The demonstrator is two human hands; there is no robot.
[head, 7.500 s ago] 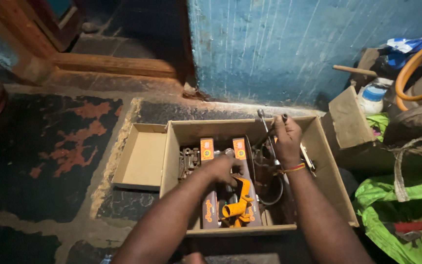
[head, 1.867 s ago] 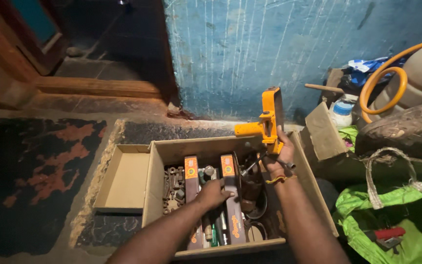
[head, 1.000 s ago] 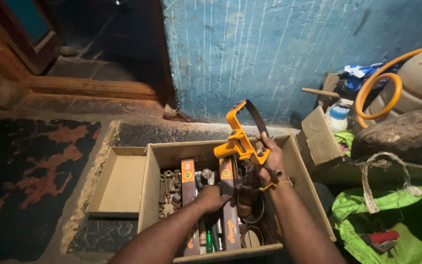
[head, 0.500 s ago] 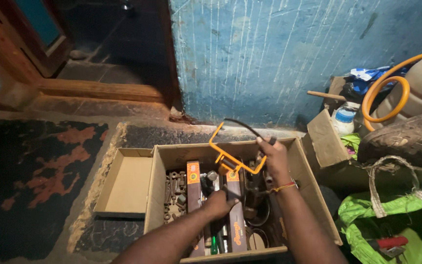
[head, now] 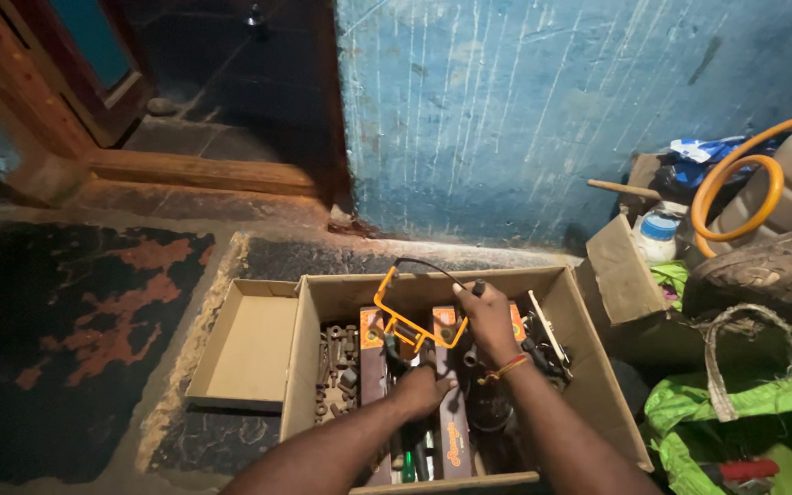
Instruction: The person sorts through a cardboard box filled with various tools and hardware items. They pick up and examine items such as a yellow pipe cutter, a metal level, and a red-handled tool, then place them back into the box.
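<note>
**Cardboard tool box, orange saw frame tipped over it**

Cardboard makes up the open box [head: 588, 394] on the floor, its left flap [head: 247, 344] folded flat outward. Nearest the camera, the left hand [head: 422, 390] reaches down among the contents, fingers curled on something dark that cannot be made out. Beside it lie two long brown cartons with orange ends [head: 452, 431], and on the box's left side sits a heap of rusty bolts and fittings [head: 336, 367]. Further in, the right hand [head: 488, 316], a thread band at its wrist, is closed around the dark handle end of an orange hacksaw frame [head: 405, 316], which lies tilted low over the box, its thin blade arching toward the blue wall [head: 543, 110]. Dark metal tools [head: 543, 344] crowd the box's right side.

Half a second ago the saw frame stood higher, above the box's back edge; two seconds ago it was raised upright against the wall. The left hand has stayed in the box.
</note>
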